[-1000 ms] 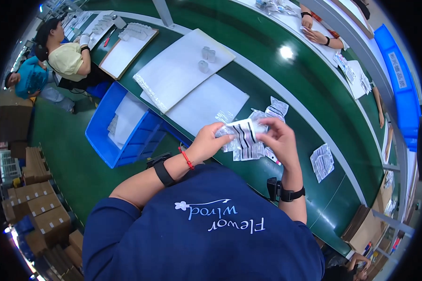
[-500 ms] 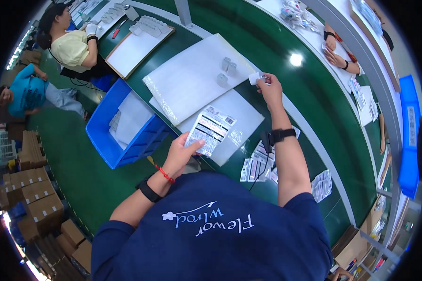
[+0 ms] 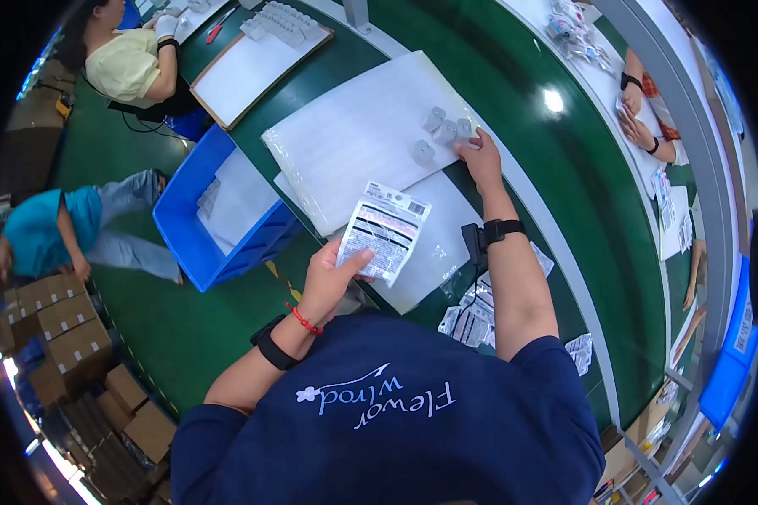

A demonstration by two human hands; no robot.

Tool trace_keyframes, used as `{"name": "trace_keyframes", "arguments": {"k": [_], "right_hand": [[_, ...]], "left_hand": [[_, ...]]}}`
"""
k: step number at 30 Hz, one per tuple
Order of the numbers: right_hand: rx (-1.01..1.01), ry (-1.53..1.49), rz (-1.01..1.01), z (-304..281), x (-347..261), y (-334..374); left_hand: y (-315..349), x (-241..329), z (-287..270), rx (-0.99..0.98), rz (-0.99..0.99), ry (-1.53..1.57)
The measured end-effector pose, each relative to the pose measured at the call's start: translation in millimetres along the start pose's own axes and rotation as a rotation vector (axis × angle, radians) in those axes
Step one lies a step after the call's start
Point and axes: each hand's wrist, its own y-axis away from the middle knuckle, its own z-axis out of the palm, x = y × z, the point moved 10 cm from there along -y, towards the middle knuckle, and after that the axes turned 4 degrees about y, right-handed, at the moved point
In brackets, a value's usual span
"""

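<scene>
My left hand [image 3: 333, 273] pinches a flat, printed, silvery pouch [image 3: 384, 233] by its lower left part, with the thumb on the front. The pouch is held above the white foam sheets. At the far right corner of the upper foam sheet [image 3: 345, 126], my right hand [image 3: 483, 164] has its thumb and fingers around a small translucent piece [image 3: 465, 129]. That piece is at the sheet's surface, beside several similar translucent pieces [image 3: 423, 152]. Whether the fingertips still press on it is hard to see.
A blue bin [image 3: 215, 261] with white sheets stands left of the green table. More pouches [image 3: 472, 316] lie by my right forearm. Beyond is a board [image 3: 253, 71] bearing rows of pieces. A co-worker [image 3: 130, 63] sits far left; another person [image 3: 76, 223] bends over nearer.
My right hand has brought the translucent piece from beyond the sheet's edge to the group on the sheet. The pouch stays in my left hand. The person in blue-green has moved and bent lower.
</scene>
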Motion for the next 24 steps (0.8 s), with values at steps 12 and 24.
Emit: {"name": "trace_keyframes", "arguments": {"k": [12,24], "right_hand": [[-0.707,-0.808,0.239,-41.3,-103.3,211.4],[-0.590,-0.594,0.114,-106.7,-88.7,282.1]], "left_hand": [[18.4,25.5,59.5,-0.162,0.257,0.069],[52.3,-4.5,101.1,-0.358,0.050,0.027]]}}
